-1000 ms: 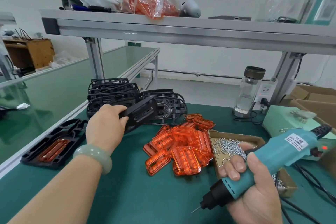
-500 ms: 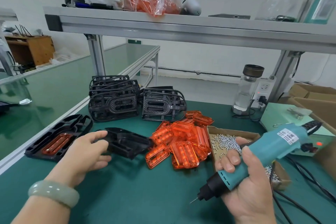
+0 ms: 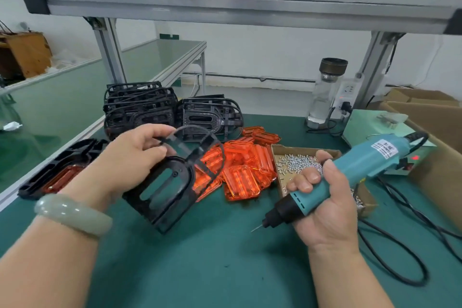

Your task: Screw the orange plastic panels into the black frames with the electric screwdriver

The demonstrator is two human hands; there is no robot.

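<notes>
One black frame (image 3: 183,192) now raised upright, left hand (image 3: 130,157) gripping

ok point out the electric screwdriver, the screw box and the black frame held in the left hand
electric screwdriver (image 3: 360,164): head view, on its teal body
screw box (image 3: 295,149): head view, on the far cardboard rim
black frame (image 3: 175,207): head view, on the flat plate below its slot

screwdriver label (image 3: 383,149) — blurred; nothing legible
</notes>
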